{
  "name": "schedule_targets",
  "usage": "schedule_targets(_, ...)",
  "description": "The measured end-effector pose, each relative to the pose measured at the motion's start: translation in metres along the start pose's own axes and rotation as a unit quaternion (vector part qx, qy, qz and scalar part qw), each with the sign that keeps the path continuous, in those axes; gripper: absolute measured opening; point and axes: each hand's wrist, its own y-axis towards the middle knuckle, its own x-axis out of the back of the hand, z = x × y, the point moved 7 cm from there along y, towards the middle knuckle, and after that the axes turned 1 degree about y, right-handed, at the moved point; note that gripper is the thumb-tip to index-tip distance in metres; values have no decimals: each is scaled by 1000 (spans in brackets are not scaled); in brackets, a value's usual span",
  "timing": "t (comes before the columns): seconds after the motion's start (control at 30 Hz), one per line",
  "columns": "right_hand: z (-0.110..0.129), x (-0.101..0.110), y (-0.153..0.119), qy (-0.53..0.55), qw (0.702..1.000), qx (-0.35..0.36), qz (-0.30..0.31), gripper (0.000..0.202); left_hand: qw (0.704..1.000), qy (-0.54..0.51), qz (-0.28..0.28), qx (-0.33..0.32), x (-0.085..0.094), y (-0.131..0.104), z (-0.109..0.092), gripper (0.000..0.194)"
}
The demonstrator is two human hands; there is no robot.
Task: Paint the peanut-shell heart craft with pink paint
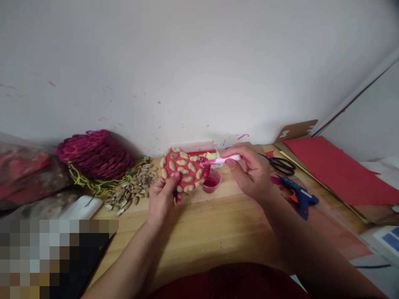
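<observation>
My left hand (161, 198) grips the lower left edge of a red disc (176, 174) studded with peanuts in their shells, thumb on top. Closed around a paintbrush (230, 160) with a white, pink-stained handle, my right hand (252, 172) is at the disc's right side. The brush tip touches or nearly touches the peanuts there, where the edge looks wet and dark pink. Just below that edge stands a small clear cup (212, 182) of red-pink liquid, partly hidden by the disc.
Loose peanuts and shells (134, 189) lie left, before a stack of magenta-painted discs (96, 155) with yellow-green strands. On the right are black scissors (282, 166), a blue glue gun (301, 197) and red sheets (336, 174). A paint-spattered wall (187, 83) rises behind the wooden table (187, 232).
</observation>
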Motion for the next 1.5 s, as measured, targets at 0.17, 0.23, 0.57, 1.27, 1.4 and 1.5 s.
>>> schedule_targets(0.17, 0, -2, 1, -10, 1000, 6, 8, 8, 1000, 3, -6, -7, 2, 1, 2, 45)
schedule_targets(0.23, 0, -2, 1, -10, 1000, 6, 8, 7, 1000, 3, -5, -14, 3, 2, 2, 45)
schedule_targets(0.57, 2, -2, 1, -22, 999, 15, 16, 7, 999, 3, 2, -34, 5, 2, 2, 43)
schedule_targets(1.27, -43, -53, -24, -135, 962, -109, 211, 21, 989, 62, -21, -129, 9, 3, -7, 42)
schedule_targets(1.4, -41, -51, -22, -126, 961, -115, 218, 19, 992, 52, -21, -115, 7, 2, -8, 44)
schedule_targets(1.5, -38, -40, -16, -92, 968, -131, 192, 15, 994, 41, -16, -101, 5, 1, -6, 45)
